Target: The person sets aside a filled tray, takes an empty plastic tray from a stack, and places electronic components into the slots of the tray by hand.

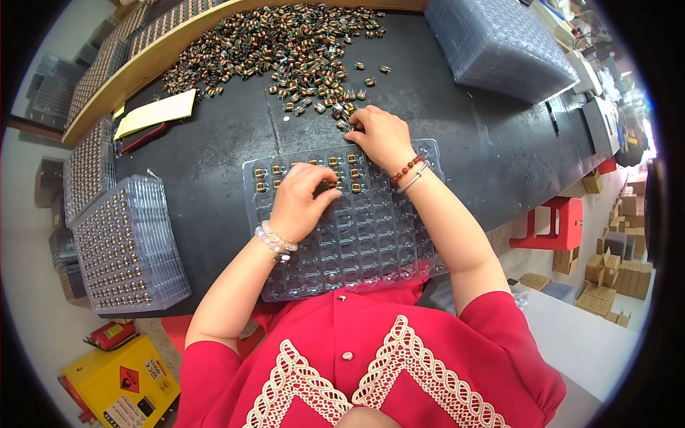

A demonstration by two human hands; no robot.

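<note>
My left hand (pixel 300 203) is over a clear plastic tray (pixel 349 282) of small pockets, its fingers curled in a pinch. A small dark piece shows between thumb and forefinger, mostly hidden; it looks like a copper-wound coil. Several coils (pixel 356 188) sit in the tray's far pockets, while the nearer rows show bare plastic. Beyond the tray's far edge, my right hand (pixel 383 139) closes its fingertips on a small coil (pixel 344 126) at the near end of a loose heap of coils (pixel 285 50).
Stacked clear trays (pixel 499 46) stand at the far right. Filled trays (pixel 128 246) are stacked at the left. A yellow paper pad (pixel 157 114) and red-handled tool (pixel 144 138) lie far left. A wooden rail (pixel 160 44) borders the back. A red stool (pixel 564 222) stands right.
</note>
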